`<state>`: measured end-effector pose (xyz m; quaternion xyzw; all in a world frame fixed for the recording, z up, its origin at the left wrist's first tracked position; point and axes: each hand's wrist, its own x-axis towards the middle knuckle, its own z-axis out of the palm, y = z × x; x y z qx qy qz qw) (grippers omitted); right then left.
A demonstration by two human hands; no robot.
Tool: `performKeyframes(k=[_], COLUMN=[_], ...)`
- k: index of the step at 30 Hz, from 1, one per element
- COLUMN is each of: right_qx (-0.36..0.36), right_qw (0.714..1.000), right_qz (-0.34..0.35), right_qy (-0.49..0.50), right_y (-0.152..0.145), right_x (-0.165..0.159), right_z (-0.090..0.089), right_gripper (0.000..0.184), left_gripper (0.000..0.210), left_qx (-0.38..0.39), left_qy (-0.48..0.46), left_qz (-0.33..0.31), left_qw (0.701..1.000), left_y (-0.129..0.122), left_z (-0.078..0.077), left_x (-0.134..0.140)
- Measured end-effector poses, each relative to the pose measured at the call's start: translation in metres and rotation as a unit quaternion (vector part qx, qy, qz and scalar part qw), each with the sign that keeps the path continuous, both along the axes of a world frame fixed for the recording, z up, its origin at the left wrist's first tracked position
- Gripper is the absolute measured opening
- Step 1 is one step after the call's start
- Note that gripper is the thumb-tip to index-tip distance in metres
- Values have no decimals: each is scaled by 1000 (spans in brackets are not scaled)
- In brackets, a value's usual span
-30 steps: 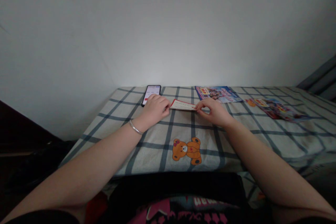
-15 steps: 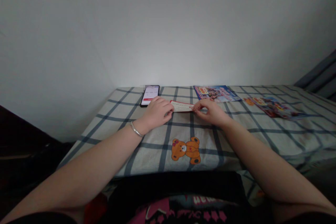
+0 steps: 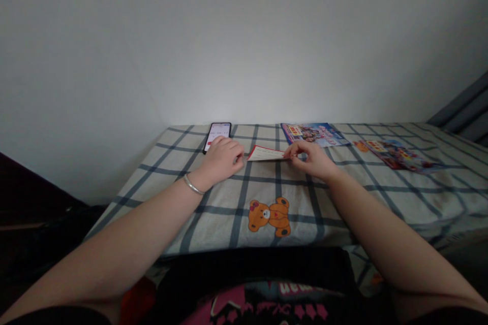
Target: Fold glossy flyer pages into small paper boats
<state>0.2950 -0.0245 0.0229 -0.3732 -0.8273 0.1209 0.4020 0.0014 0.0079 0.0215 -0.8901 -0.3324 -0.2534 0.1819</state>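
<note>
My right hand point(image 3: 310, 159) pinches the right end of a small slip of paper point(image 3: 266, 153), thumb against forefinger. The slip is white with faint printed lines and a red border along its far and left edges. It sits just above or on the checked cloth; I cannot tell which. My left hand point(image 3: 222, 156) is just left of the slip, apart from it, with its fingers curled together and nothing visible in them. Behind that hand a phone point(image 3: 218, 131) lies with its lit screen showing a timer, its near part covered by the hand.
A checked cloth point(image 3: 213, 223) with a printed bear point(image 3: 269, 216) covers the table. One colourful leaflet point(image 3: 314, 134) lies by the wall point(image 3: 244, 51), and another leaflet point(image 3: 402, 156) lies farther right. Dark slanted fabric point(image 3: 467, 106) hangs at the right edge.
My left hand has let go of the slip's left end and moved a little left. My right hand has shifted slightly right, still pinching the slip.
</note>
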Motion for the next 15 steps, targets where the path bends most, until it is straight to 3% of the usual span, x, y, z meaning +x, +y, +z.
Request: performKeyframes(k=[4,10,15], right_qx=[-2,12,34], right_qw=[999,991,981], right_qz=[-1,21,11], right_qy=[-37,-134,-190], right_y=[1,2,7], right_x=[3,-5,2], right_z=[-2,-9,-12], right_gripper=[10,14,17], left_gripper=[9,26,27], left_qx=[-17,-53,-89], left_qy=[-23,70,112], left_qz=[7,-120,-155], left_qw=[1000,989,978], left_y=[0,-7,-9], left_z=[-1,-6,-6], left_x=[-2,6,7])
